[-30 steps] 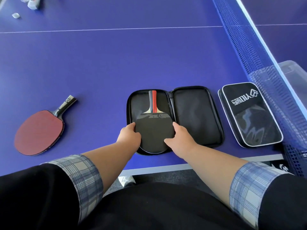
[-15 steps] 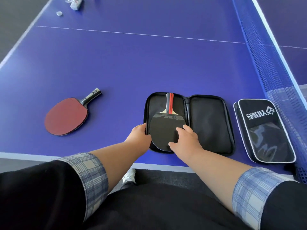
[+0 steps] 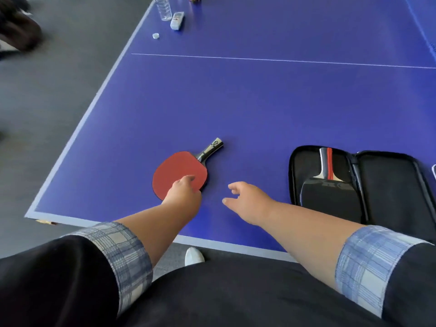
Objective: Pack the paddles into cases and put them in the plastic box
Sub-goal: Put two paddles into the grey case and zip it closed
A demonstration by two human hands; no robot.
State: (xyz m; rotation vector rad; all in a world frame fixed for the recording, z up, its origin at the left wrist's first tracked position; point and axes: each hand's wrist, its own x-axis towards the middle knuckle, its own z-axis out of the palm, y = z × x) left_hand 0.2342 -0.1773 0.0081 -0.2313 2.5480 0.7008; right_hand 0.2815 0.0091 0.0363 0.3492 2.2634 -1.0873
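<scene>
Two hands over the blue table, your left hand on the red paddle.
Your left fingers lie loosely extended on the near part of the red blade, touching it without curling round it; the handle points away to the right. Your right hand hovers just beside it above the table, fingers spread and relaxed, holding nothing. Right of that, the case lies unzipped and flat near the front edge, with the black paddle in its left half, handle pointing away from you.
</scene>
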